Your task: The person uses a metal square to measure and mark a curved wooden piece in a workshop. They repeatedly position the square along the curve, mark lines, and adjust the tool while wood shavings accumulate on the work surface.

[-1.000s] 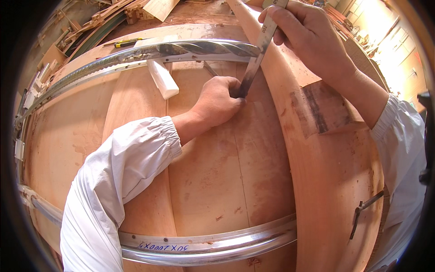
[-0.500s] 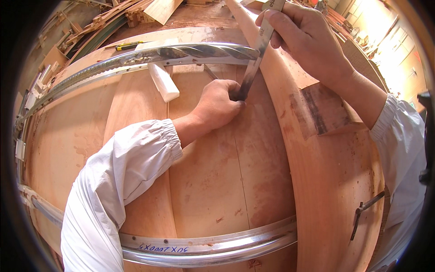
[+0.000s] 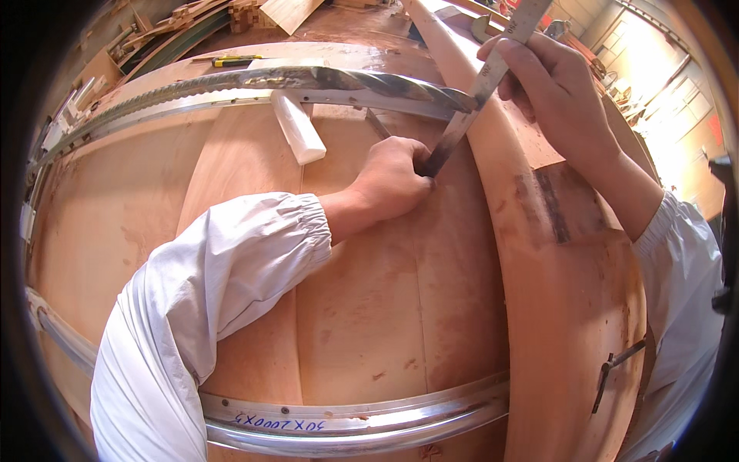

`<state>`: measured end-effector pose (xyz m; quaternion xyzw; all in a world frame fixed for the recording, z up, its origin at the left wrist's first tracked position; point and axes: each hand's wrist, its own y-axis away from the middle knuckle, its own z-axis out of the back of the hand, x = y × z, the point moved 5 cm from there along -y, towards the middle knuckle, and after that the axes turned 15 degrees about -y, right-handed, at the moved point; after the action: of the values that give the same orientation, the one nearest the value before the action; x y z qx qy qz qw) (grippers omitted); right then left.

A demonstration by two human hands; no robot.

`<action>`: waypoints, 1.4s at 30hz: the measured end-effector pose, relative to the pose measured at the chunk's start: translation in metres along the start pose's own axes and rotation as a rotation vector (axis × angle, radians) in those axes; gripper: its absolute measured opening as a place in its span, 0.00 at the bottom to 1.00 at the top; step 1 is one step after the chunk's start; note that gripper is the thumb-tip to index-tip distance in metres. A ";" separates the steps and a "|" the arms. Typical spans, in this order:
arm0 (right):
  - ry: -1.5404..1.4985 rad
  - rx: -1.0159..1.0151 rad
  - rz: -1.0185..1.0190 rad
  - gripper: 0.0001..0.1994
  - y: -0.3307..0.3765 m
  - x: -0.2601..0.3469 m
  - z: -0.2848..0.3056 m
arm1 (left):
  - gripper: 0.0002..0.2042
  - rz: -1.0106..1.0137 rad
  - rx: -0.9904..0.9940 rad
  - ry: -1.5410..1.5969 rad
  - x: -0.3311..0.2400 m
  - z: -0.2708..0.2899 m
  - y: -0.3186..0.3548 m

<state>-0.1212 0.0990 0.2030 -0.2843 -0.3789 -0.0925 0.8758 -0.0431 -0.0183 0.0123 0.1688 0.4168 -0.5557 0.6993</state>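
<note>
A steel ruler (image 3: 468, 117) stands tilted between my two hands, leaning away to the right. My left hand (image 3: 391, 175) is closed around its darkened lower end. Higher up, my right hand (image 3: 568, 96) pinches the ruler between thumb and fingers. The tip of a long, spiral-fluted drill bit (image 3: 350, 80) meets or overlaps the ruler's middle; whether they touch I cannot tell. That bit lies crosswise along the far metal rail (image 3: 192, 104). A white block (image 3: 299, 131) sits just beneath it, left of my left hand.
A thick wooden beam (image 3: 566, 308) runs along the right, with a dark hex-key-like tool (image 3: 612, 366) on it. A shiny metal rail (image 3: 369, 431) crosses the near side of the wooden panel (image 3: 362, 331). A yellow utility knife (image 3: 235, 60) and wood offcuts (image 3: 289, 14) lie beyond.
The view has shifted slightly, so most things appear farther right. The ruler leans more to the right, and my right hand has moved right and a little nearer. Both hands keep their hold.
</note>
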 end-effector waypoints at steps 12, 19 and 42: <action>-0.002 0.002 -0.014 0.17 0.000 0.000 0.001 | 0.10 0.003 -0.029 -0.044 -0.001 0.001 0.000; 0.084 -0.005 0.029 0.17 -0.001 0.007 -0.002 | 0.11 0.008 -0.015 -0.063 -0.006 0.006 0.002; 0.011 -0.024 -0.134 0.16 0.003 0.007 -0.008 | 0.06 -0.007 -0.030 -0.021 -0.002 -0.002 0.000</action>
<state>-0.1107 0.0974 0.2024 -0.2683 -0.3911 -0.1572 0.8662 -0.0438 -0.0157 0.0120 0.1512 0.4183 -0.5536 0.7040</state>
